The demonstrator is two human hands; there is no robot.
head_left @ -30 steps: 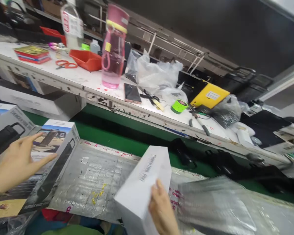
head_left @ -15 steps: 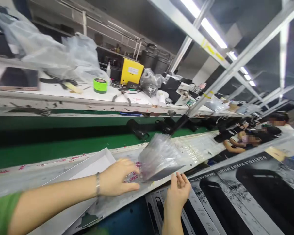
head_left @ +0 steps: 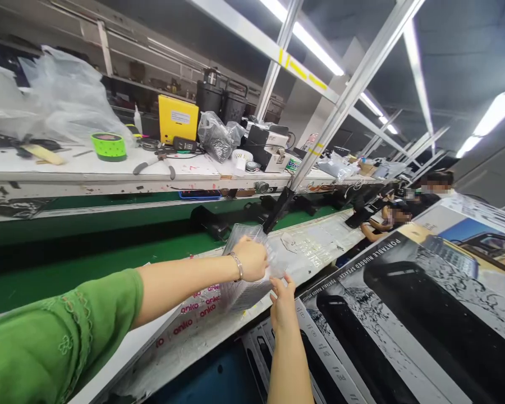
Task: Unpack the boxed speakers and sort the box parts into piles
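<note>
My left hand (head_left: 251, 259), with a bracelet at the wrist, is curled closed over clear plastic bags (head_left: 244, 231) on the narrow bench, gripping plastic at their right side. My right hand (head_left: 283, 294) is at the near right corner of the same plastic, its thumb and fingers closed on the edge. Clear plastic film (head_left: 193, 314) printed with pink "anko" lettering lies under my left forearm. An open white box (head_left: 128, 353) is partly hidden beneath that arm and the film.
Retail boxes printed "Portable Rugged Speaker" (head_left: 387, 292) stand at the right and below. Black speaker housings (head_left: 210, 223) lie on the green belt (head_left: 164, 240). The shelf above holds pliers (head_left: 155, 165), green tape (head_left: 108, 147) and a yellow box (head_left: 177, 119). Co-workers sit farther right.
My left hand has moved right and up, reaching over the plastic bags and closing on them. My right hand has shifted slightly up and left. The head view has turned right.
</note>
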